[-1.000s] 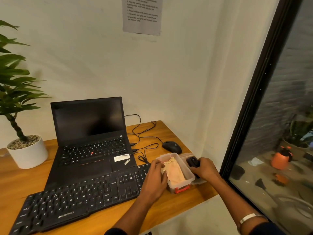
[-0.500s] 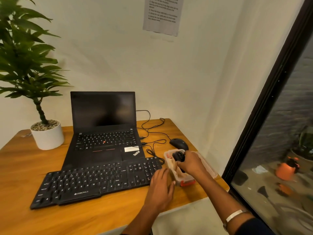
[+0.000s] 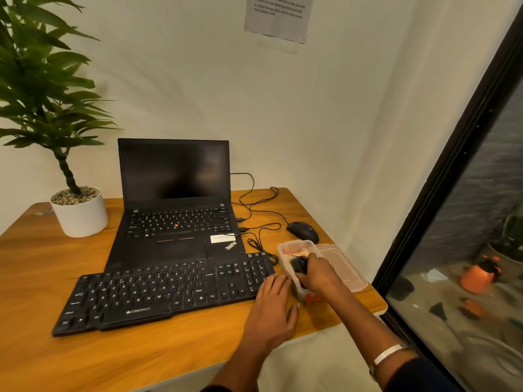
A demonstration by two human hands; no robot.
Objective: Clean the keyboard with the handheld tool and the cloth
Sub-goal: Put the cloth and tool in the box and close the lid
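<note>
- One plant in one white pot stands at the counter's 10 o'clock corner; the pot is topped with gravel.
- One laptop, lid up and screen dark, sits at 12 o'clock; its palm rest reads "ThinkPad", and a white sticker beside that is too blurred to read.
- One black keyboard lies just in front of the laptop, touching its front edge; the lower edge reads "ZEBRONICS".
- One paper sheet hangs on the wall above, its print too small to read.
- Cables run from the laptop's right side to one black mouse at 2 o'clock.
- Left hand lies flat, fingers apart and holding nothing, at the keyboard's right end, fingertips against the box.
- One clear box stands at 3 o'clock, just right of the keyboard; one pale cloth shows inside at its far end.
- Right hand reaches into the box, fingers curled on one black tool; whether the grip has closed I cannot tell.
- One clear lid lies just right of the box.
- One pale band circles the right wrist.
</note>
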